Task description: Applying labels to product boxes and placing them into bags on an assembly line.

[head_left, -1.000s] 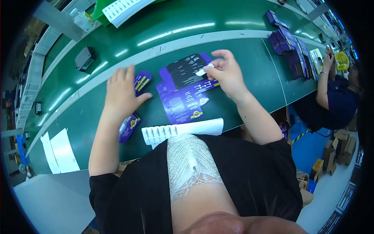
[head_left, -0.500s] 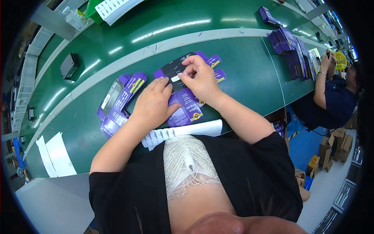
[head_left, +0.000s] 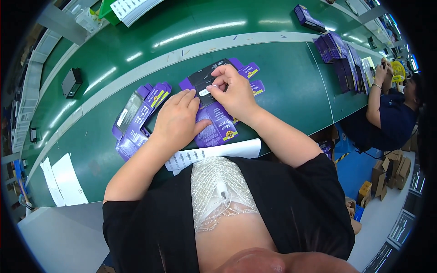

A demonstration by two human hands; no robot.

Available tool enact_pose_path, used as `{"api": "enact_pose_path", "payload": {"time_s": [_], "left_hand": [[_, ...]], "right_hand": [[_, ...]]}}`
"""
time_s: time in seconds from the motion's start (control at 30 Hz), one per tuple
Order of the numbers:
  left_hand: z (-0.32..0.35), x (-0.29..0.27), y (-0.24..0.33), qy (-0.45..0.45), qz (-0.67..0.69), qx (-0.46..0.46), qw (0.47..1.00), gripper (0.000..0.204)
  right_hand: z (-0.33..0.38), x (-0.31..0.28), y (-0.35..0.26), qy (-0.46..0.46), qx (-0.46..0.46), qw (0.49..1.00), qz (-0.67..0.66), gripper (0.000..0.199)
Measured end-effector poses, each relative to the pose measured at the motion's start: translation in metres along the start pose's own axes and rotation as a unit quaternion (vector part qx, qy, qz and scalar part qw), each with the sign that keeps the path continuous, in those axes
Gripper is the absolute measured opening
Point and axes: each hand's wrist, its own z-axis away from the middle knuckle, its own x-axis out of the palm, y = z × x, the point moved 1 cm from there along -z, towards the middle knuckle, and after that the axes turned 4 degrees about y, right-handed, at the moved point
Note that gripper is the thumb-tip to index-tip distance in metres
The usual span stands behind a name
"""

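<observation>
A flat purple carton blank [head_left: 217, 122] lies open on the green table [head_left: 282, 86] in front of me. My left hand [head_left: 178, 119] rests flat on its near left part, fingers together. My right hand [head_left: 233, 93] pinches a small white label [head_left: 205, 92] against the dark panel [head_left: 205, 78] of the blank. A stack of more flat purple cartons [head_left: 139, 116] lies just left of my left hand. A white sheet of labels [head_left: 214, 153] lies at the table's near edge, under my wrists.
Stacks of purple cartons [head_left: 339, 59] stand at the right, beside another person [head_left: 393, 113] working there. A purple box [head_left: 309, 17] sits far back. A small black box [head_left: 71, 82] lies at the left, and white paper sheets [head_left: 63, 179] at the near left.
Both hands have come together over the carton blank. My left hand left the side stack and settled flat on the blank; my right hand now presses the white label onto the dark panel.
</observation>
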Motion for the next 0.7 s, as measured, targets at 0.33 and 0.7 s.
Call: {"api": "enact_pose_path", "payload": {"time_s": [0.33, 0.7], "left_hand": [[-0.010, -0.003, 0.003, -0.016, -0.018, 0.027, 0.999, 0.059], [-0.021, -0.004, 0.008, -0.049, -0.029, 0.036, 0.998, 0.056]], "right_hand": [[-0.002, -0.010, 0.002, -0.002, -0.046, 0.997, 0.058, 0.031], [-0.010, -0.025, 0.013, -0.038, 0.013, 0.999, -0.006, 0.035]]}}
